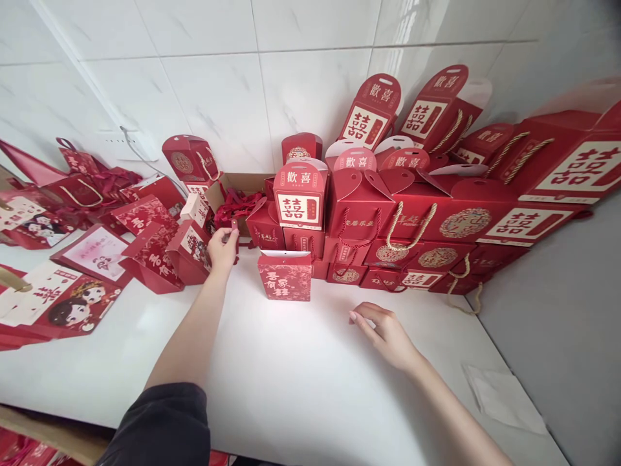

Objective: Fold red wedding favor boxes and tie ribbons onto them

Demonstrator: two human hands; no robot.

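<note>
My left hand (223, 251) is closed in a pinch on a small red strap (235, 224) with a hole near its end. It is just in front of an open cardboard box (247, 181) with tangled red ribbons (235, 206) inside. My right hand (383, 329) hovers over the white table with its fingers curled in and nothing visible in them. Between both hands, a red gift box (285, 277) with pale patterned print stands upright, its top edge showing white. Close to my left hand's left side is a red box (190, 252) with a printed picture.
Stacked red gift boxes (407, 220) with rope handles line the wall at the right. More red boxes and bags (92, 188) crowd the left side. A white sheet (504, 396) lies on the table (301, 382) at right. A cable (140, 152) runs from the wall socket.
</note>
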